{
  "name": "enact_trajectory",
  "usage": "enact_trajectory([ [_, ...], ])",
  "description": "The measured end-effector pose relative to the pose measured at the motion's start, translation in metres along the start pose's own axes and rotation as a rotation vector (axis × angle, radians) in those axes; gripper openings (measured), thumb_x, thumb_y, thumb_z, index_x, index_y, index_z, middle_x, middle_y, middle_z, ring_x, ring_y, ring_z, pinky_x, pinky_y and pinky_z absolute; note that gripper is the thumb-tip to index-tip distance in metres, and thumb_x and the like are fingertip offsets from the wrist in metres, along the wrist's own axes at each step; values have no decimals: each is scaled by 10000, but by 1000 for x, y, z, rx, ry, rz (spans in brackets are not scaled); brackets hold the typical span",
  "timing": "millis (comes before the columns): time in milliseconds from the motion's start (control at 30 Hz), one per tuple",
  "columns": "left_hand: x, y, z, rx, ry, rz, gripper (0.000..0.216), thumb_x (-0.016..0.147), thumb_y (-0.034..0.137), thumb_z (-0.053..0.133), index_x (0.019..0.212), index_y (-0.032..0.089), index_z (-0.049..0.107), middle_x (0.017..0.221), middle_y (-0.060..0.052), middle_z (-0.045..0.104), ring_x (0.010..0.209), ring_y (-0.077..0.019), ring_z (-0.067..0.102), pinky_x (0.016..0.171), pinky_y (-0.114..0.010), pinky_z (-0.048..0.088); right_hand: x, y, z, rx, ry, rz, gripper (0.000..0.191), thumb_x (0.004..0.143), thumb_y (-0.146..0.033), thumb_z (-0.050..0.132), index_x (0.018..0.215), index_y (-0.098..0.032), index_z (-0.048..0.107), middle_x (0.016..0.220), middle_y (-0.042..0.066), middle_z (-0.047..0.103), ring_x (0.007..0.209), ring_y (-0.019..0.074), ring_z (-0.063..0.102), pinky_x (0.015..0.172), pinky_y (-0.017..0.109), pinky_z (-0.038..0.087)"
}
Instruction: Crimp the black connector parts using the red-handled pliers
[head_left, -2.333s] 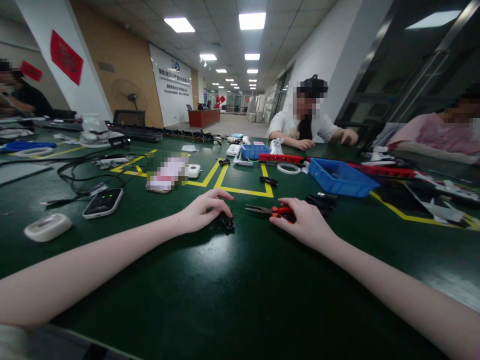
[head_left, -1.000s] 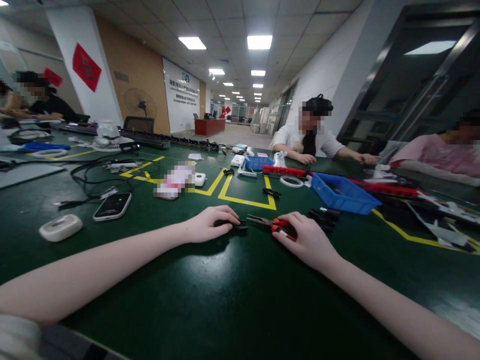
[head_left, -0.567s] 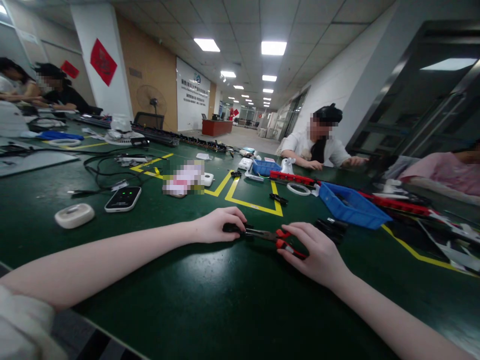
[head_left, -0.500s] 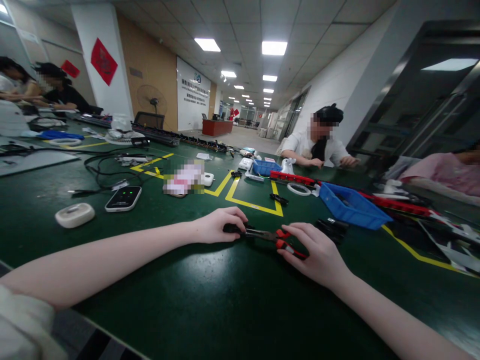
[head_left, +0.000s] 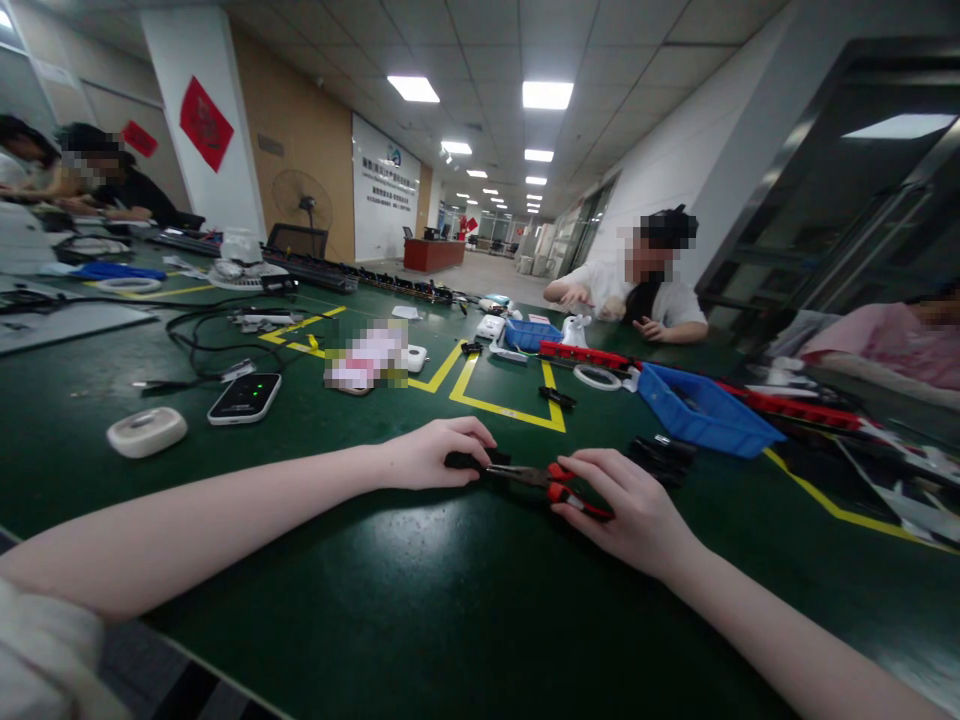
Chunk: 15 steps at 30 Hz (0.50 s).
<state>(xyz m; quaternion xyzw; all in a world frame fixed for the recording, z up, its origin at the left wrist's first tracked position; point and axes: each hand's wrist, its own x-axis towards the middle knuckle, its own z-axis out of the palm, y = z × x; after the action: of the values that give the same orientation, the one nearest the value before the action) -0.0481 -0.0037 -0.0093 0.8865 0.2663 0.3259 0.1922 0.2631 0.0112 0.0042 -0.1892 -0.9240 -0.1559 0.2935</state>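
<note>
My left hand (head_left: 435, 455) lies on the green table (head_left: 465, 600), its fingers curled over a small black part (head_left: 469, 461) and pressing it down. My right hand (head_left: 622, 505) is closed round the red handles of a pair of pliers (head_left: 551, 482). The metal jaws of the pliers point left and meet the black part under my left fingertips. A few more small black parts (head_left: 664, 452) lie just right of my right hand.
A blue bin (head_left: 705, 410) stands at the right behind my hand. A phone (head_left: 245, 398), a white round case (head_left: 146, 431) and black cables (head_left: 210, 335) lie at the left. Yellow tape lines (head_left: 502, 408) mark the table. Other people sit across and at the far left.
The pliers' jaws have moved left to the black part under my left hand. My view has shifted closer and lower. The person across has raised a hand.
</note>
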Motion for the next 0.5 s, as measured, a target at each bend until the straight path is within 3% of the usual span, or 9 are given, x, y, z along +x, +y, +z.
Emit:
enact_trajectory([
  [500, 1, 3, -2, -11, -31, -27, 204, 846, 99, 686, 1031, 167, 741, 1205, -111, 649, 1105, -215, 655, 984, -354, 521, -1, -3, -3, 25, -81, 62, 403, 895, -362, 629, 1240, -158, 594, 1059, 143, 686, 858, 237, 697, 721, 365, 605],
])
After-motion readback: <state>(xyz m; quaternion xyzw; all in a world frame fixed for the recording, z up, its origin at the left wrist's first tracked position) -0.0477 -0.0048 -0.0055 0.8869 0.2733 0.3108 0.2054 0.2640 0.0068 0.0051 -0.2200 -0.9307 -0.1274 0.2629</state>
